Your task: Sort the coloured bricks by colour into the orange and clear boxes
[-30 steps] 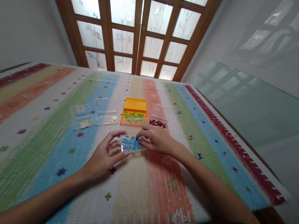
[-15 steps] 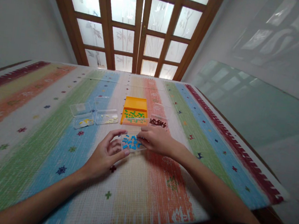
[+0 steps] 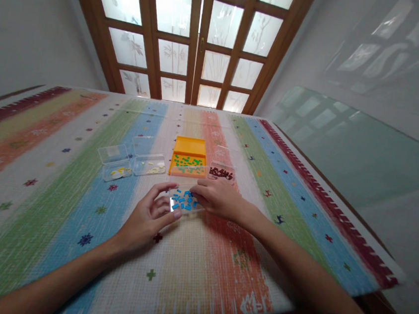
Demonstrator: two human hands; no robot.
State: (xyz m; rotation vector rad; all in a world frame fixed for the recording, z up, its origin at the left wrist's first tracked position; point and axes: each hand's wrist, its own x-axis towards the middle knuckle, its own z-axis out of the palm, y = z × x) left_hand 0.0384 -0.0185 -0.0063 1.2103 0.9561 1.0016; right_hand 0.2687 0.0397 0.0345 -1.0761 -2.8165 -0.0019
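Observation:
A clear plastic box [image 3: 193, 211] holds several small blue building bricks [image 3: 181, 199]. My left hand [image 3: 146, 218] grips this box by its left side, thumb at the near corner and index finger along the far one. Over the right half of the box, my right hand [image 3: 220, 198] reaches in with fingers bent and pressed together among the blue bricks. Whatever sits between those fingertips is hidden from view. The box's transparent lid stands open at its back, in front of an orange case [image 3: 190, 145] with small green bricks.
Beyond my right hand lies a clear box of dark red bricks [image 3: 222, 173]. To the left stand two open clear boxes, one with whitish pieces [image 3: 155, 170], the other with yellow pieces [image 3: 120, 171]. A striped cloth [image 3: 182, 269] covers the table.
My right fingertips have shifted slightly left and up over the box, and some blue bricks near them lie differently. My left hand keeps its hold.

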